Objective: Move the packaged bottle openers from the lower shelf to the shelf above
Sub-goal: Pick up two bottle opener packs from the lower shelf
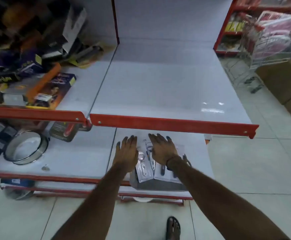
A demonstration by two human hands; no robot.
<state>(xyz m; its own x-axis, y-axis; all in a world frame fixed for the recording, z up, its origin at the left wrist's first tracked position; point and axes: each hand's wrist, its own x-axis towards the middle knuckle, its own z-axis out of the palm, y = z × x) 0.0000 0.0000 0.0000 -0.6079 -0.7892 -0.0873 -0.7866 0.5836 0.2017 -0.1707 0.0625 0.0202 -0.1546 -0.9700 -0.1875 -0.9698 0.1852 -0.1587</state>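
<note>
Several packaged bottle openers [145, 168] in clear and white blister packs lie in a loose pile on the lower shelf [82, 158], near its front edge. My left hand [126, 150] hovers flat over the left side of the pile, fingers spread and pointing away from me. My right hand [162, 148] lies flat over the right side of the pile, fingers apart, a dark band at the wrist. Neither hand grips a pack. The shelf above [167, 87] is a wide white surface with a red front lip [172, 124].
A round glass dish [26, 147] and a packaged red tool [66, 131] sit on the lower shelf to the left. Boxed goods [51, 89] crowd the upper shelf's left bay. A wire trolley [259, 49] and cardboard boxes [283, 80] stand on the tiled floor at right.
</note>
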